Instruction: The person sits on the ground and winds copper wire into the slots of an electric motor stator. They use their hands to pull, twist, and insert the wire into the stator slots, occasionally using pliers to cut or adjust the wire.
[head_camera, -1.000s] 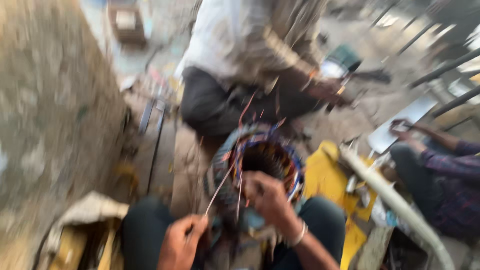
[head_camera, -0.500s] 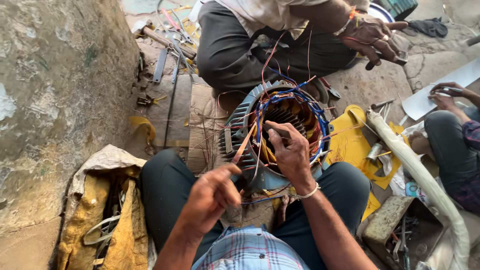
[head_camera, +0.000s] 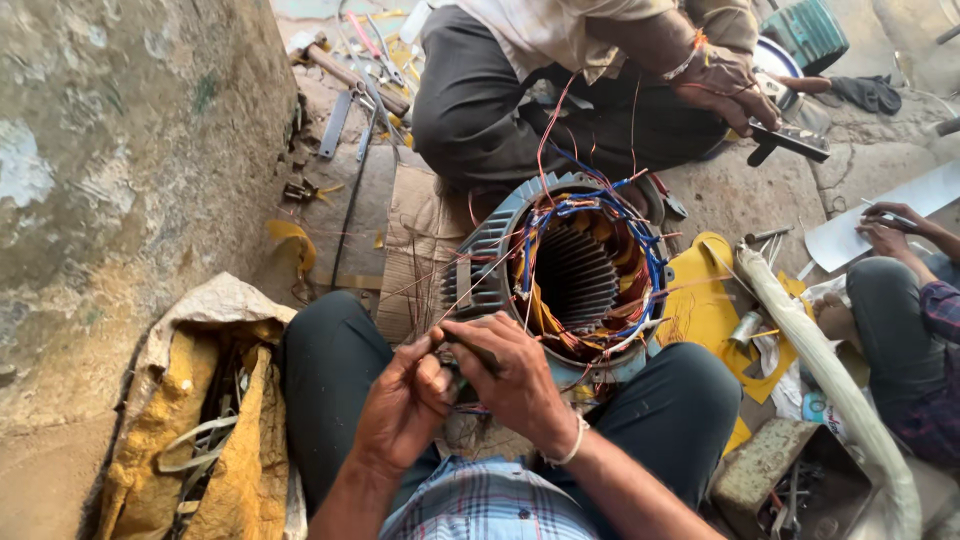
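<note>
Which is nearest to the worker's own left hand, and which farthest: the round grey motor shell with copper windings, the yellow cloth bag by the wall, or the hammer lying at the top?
From the left hand:
1. Round grey motor shell with copper windings, just ahead to the right.
2. Yellow cloth bag, to the left, by the wall.
3. Hammer, far ahead, near the seated co-worker.

the motor shell is ribbed grey metal, matt and dusty, its core dark ridged steel. the wires wear glossy blue and red plastic over coppery strands. the wall is rough, flaking plaster. the sack looks like coarse woven cloth, perhaps plastic-lined. the cardboard is matt brown.
</note>
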